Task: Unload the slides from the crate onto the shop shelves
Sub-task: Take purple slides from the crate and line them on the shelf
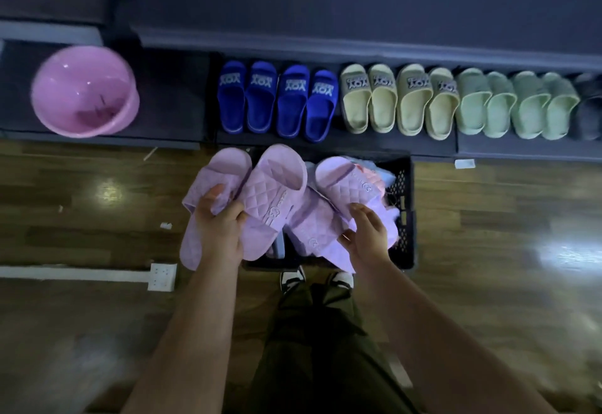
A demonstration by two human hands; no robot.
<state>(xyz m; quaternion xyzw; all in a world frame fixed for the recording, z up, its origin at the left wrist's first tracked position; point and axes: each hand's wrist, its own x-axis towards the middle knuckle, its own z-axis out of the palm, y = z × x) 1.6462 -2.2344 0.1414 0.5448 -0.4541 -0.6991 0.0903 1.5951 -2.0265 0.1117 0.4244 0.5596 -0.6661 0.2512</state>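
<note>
Head camera: a person is holding lilac slides (277, 185) just above the black crate (404, 192) on the floor (97, 218), the left hand (221, 221) gripping two by their quilted straps, the right hand (368, 234) pinching two more at the side. They are looking light, soft and bendy, likely best held by the strap; the shelf (176, 97) is standing just beyond.

Both bare forearms reach forward and down, side by side. The left hand (219, 221) grips the left slides (273, 192), thumb on top. The right hand (368, 234) holds the right slides (338, 185), fingers curled over them.
</note>
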